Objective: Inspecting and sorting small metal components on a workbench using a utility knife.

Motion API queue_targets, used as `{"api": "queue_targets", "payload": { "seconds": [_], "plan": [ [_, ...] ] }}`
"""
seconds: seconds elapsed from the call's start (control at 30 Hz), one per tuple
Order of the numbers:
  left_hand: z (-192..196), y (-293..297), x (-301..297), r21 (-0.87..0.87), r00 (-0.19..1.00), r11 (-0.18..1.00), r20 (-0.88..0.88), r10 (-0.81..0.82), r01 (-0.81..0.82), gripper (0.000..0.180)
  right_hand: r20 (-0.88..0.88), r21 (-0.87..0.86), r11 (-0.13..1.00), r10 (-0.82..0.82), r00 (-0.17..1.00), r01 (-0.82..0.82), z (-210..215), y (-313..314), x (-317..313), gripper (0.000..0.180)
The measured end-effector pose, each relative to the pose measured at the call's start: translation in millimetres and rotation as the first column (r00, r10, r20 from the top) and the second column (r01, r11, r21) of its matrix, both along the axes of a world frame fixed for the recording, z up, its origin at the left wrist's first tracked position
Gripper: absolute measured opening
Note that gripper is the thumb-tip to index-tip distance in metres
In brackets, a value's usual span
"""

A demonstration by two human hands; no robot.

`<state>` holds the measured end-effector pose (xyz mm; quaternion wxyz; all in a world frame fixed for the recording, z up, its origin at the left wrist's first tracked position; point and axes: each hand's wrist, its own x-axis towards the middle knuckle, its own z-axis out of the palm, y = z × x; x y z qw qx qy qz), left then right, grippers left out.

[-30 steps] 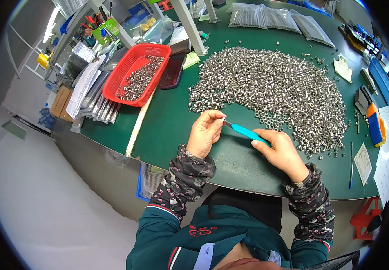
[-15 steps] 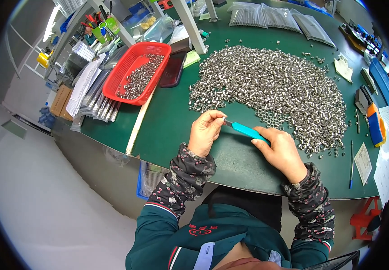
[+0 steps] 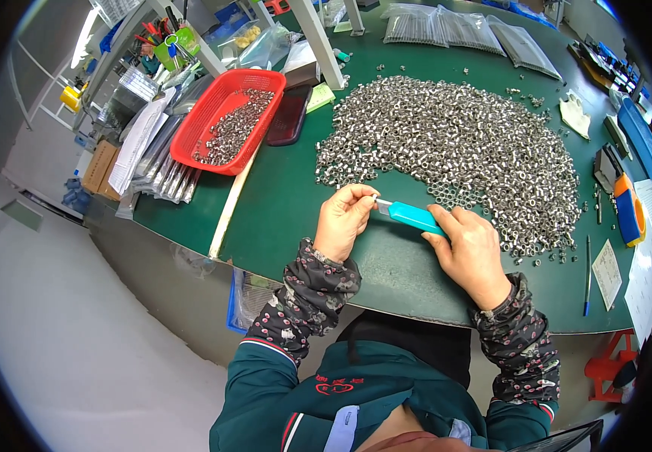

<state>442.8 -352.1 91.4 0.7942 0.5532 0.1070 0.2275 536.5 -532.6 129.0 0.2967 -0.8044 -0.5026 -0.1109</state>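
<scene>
My left hand (image 3: 347, 218) is closed in a pinch, thumb against fingertips. Between them shows a small bright piece that looks like a metal ring, mostly hidden by the fingers. In my right hand (image 3: 471, 248) is a utility knife (image 3: 412, 216) with a turquoise handle, its short blade pointing left and reaching the left fingertips. Just beyond both hands spreads a wide heap of small metal rings (image 3: 454, 135) on the green table (image 3: 281, 218). Some rings at the heap's near edge lie flat with their holes up.
A red plastic basket (image 3: 183, 143) holding more rings stands left, beside a dark phone-like object (image 3: 290, 117) and stacked bagged papers (image 3: 141, 162). A pen (image 3: 587, 279), a card (image 3: 607, 273) and a blue-and-orange tool (image 3: 629, 211) lie right. Clear bags (image 3: 446, 30) sit at the back.
The knife has rolled a little in my right hand, so more of the blade's and handle's flat side shows. My left hand stays in place with its pinch.
</scene>
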Motion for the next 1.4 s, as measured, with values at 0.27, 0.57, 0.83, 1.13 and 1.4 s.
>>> {"api": "queue_targets", "payload": {
  "seconds": [0.27, 0.57, 0.83, 1.13, 1.4],
  "plan": [
    [1.7, -0.6, -0.1, -0.026, 0.998, 0.999, 0.036, 0.044, -0.043, 0.011, 0.036, 0.073, 0.997, -0.017, 0.999, 0.014, -1.7, 0.6, 1.5, 0.03],
    [2.6, -0.6, 0.6, -0.047, 0.999, 0.998, 0.027, 0.037, -0.036, 0.013, -0.287, -0.019, 0.999, 0.022, 0.958, -0.028, -0.2, 0.1, 1.9, 0.028],
    [4.3, 0.1, 0.0, -0.125, 1.0, 0.992, -0.002, -0.013, 0.013, 0.011, -0.262, 0.027, 1.0, 0.02, 0.965, -0.013, -2.9, 0.7, 5.3, 0.028],
    [-0.8, 7.3, -3.6, -0.26, 0.999, 0.965, 0.042, -0.002, 0.013, 0.013, -0.039, 0.113, 0.991, 0.081, 0.996, -0.076, 13.3, -5.2, 8.2, 0.026],
    [1.7, 6.0, -1.1, -0.247, 1.0, 0.969, 0.029, -0.002, 0.009, 0.012, -0.187, 0.036, 0.988, 0.156, 0.97, -0.152, 14.3, -9.1, 10.9, 0.021]
  ]
}}
